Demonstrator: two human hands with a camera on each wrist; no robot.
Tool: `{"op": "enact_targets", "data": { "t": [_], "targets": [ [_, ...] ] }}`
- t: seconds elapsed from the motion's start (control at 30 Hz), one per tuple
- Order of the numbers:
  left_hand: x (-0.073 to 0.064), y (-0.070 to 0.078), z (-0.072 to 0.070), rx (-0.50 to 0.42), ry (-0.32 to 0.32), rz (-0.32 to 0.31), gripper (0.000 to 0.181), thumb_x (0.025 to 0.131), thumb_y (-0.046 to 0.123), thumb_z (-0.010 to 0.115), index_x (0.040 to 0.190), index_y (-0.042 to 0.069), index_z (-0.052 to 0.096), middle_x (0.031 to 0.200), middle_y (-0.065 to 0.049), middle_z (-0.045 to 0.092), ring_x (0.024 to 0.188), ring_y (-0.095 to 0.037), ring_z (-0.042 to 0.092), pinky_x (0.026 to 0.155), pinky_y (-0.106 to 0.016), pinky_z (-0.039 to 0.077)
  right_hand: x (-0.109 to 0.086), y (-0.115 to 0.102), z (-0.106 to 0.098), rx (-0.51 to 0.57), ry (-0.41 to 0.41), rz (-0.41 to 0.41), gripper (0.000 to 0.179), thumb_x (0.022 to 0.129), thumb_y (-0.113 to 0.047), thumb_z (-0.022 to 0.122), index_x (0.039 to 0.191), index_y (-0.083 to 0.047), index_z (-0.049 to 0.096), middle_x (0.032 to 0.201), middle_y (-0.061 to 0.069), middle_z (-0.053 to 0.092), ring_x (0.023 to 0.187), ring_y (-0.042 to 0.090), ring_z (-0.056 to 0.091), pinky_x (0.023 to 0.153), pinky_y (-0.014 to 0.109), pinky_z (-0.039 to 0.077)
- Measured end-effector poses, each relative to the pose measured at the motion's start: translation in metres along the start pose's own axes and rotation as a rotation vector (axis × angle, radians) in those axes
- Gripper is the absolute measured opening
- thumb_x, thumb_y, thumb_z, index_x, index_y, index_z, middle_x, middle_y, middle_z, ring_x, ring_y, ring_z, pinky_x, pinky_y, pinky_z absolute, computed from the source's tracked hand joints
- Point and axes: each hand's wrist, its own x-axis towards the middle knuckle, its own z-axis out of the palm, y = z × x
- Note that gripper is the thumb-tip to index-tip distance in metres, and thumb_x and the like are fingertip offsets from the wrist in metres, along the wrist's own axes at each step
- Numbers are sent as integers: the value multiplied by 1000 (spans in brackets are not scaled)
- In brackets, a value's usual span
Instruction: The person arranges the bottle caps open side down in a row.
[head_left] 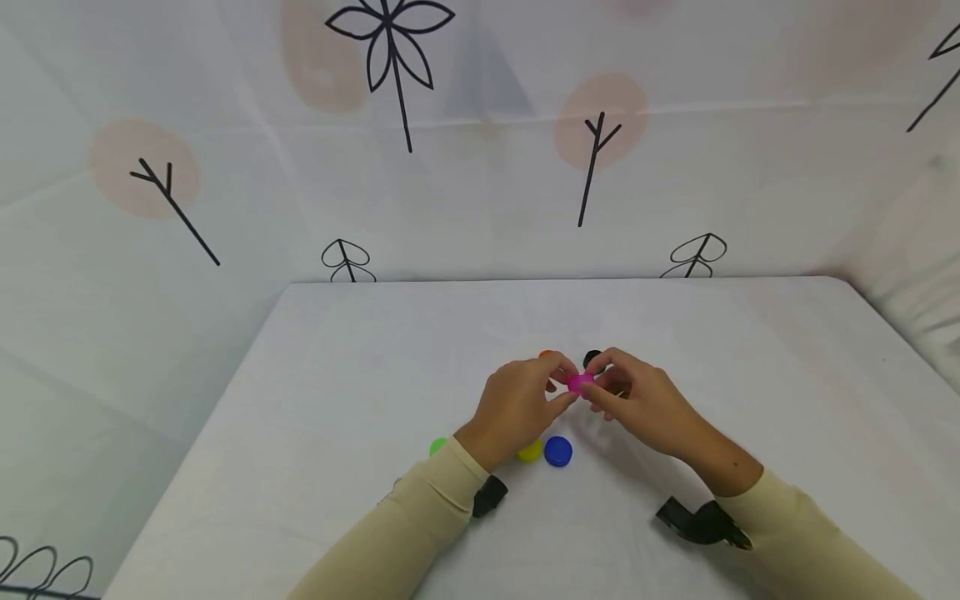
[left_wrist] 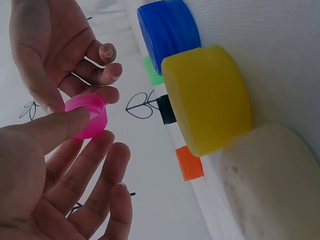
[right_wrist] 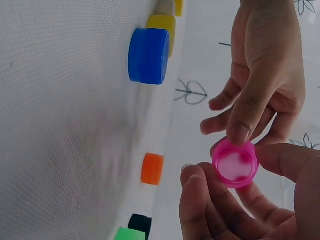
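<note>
A pink bottle cap [head_left: 579, 383] is held up between both hands, over the middle of the table. My left hand [head_left: 517, 408] pinches it from the left, its thumb over the rim in the left wrist view. From the other side my right hand [head_left: 641, 404] grips the same cap between thumb and fingers. The hollow inside of the pink cap [right_wrist: 235, 166] shows in the right wrist view. Beyond the hands lie an orange cap [head_left: 547, 354] and a black cap [head_left: 592, 358], both partly covered. Nearer sit a blue cap [head_left: 558, 452] and a yellow cap [head_left: 529, 452].
By the left sleeve a light green cap [head_left: 438, 447] shows in part. A whitish cap [left_wrist: 275, 185] stands beside the yellow one, and another green cap [right_wrist: 130, 234] is near the black one. White cloth covers the table [head_left: 315, 400]; a printed curtain [head_left: 480, 192] hangs behind.
</note>
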Motion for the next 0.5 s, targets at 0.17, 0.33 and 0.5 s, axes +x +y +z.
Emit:
{"op": "enact_targets", "data": {
  "t": [0.17, 0.33, 0.5],
  "targets": [
    [1, -1, -2, -17, 3, 3, 23, 89, 31, 77, 108, 22, 68, 104, 9, 76, 87, -6, 71, 71, -14, 49, 0, -1, 0, -11, 5, -2, 26, 95, -25, 70, 111, -11, 55, 95, 13, 72, 80, 23, 69, 67, 25, 57],
    [1, -1, -4, -75, 4, 25, 21, 90, 29, 76, 107, 20, 69, 103, 8, 76, 88, -7, 71, 74, -14, 50, 0, -2, 0, -28, 20, -20, 23, 95, -20, 68, 113, -12, 54, 108, 12, 73, 90, 22, 70, 70, 24, 58],
    [1, -2, -5, -113, -12, 24, 19, 92, 29, 73, 109, 20, 69, 104, 9, 76, 89, -9, 71, 75, -14, 50, 0, -1, 1, -48, 42, -61, 23, 94, -12, 69, 113, -12, 55, 111, 11, 72, 95, 23, 69, 75, 21, 56]
  ]
}}
